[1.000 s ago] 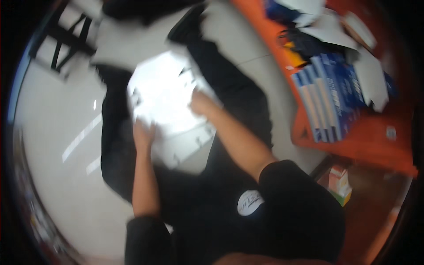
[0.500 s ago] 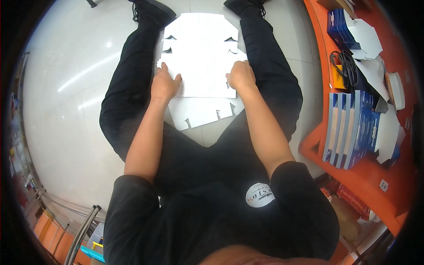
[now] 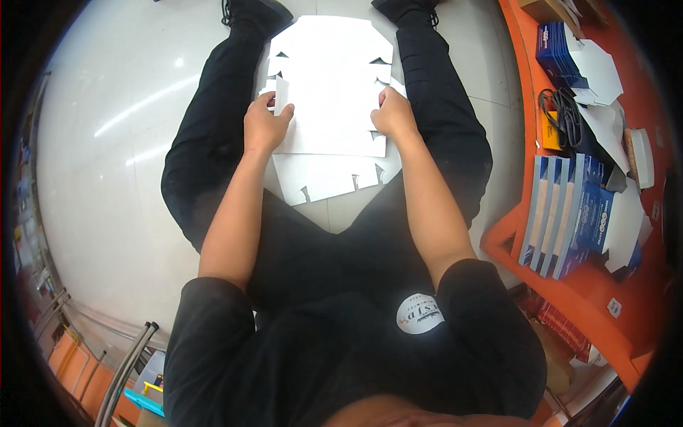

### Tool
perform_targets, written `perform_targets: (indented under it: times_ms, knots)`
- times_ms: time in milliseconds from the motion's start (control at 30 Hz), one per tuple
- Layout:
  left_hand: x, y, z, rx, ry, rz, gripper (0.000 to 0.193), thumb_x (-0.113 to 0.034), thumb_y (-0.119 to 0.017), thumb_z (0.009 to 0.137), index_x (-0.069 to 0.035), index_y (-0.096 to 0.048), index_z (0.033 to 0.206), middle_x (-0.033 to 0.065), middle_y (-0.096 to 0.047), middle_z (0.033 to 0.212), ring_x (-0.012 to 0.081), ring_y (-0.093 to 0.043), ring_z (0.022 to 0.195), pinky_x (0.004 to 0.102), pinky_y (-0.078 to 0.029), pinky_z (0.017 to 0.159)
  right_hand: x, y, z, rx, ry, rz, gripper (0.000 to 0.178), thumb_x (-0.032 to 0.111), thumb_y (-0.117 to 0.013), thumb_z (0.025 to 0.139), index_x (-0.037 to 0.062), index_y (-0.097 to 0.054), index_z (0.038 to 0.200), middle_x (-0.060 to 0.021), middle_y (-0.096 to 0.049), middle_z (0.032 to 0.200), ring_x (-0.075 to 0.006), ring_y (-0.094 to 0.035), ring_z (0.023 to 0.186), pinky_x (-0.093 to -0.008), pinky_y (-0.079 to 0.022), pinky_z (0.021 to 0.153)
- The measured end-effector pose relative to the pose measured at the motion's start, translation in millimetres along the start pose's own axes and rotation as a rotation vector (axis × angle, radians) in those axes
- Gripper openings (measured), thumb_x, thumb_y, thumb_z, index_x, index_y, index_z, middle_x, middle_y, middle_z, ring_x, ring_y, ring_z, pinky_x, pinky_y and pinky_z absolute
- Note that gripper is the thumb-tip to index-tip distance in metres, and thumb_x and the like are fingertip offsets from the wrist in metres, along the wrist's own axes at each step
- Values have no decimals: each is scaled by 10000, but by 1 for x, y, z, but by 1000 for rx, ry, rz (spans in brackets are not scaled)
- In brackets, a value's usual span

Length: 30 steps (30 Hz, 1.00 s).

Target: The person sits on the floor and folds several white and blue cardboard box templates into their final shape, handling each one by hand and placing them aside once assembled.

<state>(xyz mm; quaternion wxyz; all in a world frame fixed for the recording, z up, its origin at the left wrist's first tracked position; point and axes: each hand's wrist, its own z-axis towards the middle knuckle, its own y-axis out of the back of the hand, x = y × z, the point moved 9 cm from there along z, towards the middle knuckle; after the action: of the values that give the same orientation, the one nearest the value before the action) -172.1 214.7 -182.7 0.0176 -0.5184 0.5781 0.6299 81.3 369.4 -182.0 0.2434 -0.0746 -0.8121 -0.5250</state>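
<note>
A white die-cut cardboard box blank (image 3: 331, 85) with notched side edges lies between my legs. Its left side flap (image 3: 282, 95) is tilted up, pinched between thumb and fingers of my left hand (image 3: 267, 127). My right hand (image 3: 395, 115) is closed at the blank's right edge, its fingers curled and partly hidden. Below this blank, another white notched cardboard sheet (image 3: 320, 178) sticks out at an angle toward me.
To my right is an orange shelf (image 3: 523, 235). On it are a stack of blue boxes (image 3: 565, 213), folded blue-and-white cartons (image 3: 558, 53), and a coiled black cable (image 3: 565, 117) by a yellow box (image 3: 550, 132). Metal tubing (image 3: 128, 377) stands at lower left.
The left flap has come up from flat, with my left fingers now under it. My right hand has curled more at the right edge. The view has shifted slightly.
</note>
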Motion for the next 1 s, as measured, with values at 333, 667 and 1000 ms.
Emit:
perform_targets:
  times_ms: [333, 667, 1000]
  knots:
    - [4, -7, -1, 36, 18, 17, 555, -247, -757, 860, 15, -618, 1328, 168, -671, 1219, 304, -663, 1081, 394, -520, 967, -2, -5, -3, 82, -42, -53, 264, 83, -647, 827, 9, -589, 1074, -222, -691, 1069, -373, -671, 1040, -407, -520, 908]
    - [-3, -6, -2, 46, -11, 40, 525, -229, -745, 870, 11, -621, 1319, 171, -665, 1240, 309, -665, 1089, 393, -522, 969, 0, -5, -2, 82, -52, -75, 286, 76, -625, 836, 8, -584, 1111, -226, -685, 1118, -376, -664, 1069, -406, -515, 931]
    - [3, -10, -4, 49, -3, 1, 469, -194, -734, 877, -6, -654, 1299, 144, -714, 1181, 263, -719, 986, 376, -546, 921, 10, -3, -9, 158, -47, -40, 336, 2, -599, 858, -42, -574, 1190, -295, -673, 1179, -414, -659, 1140, -427, -520, 972]
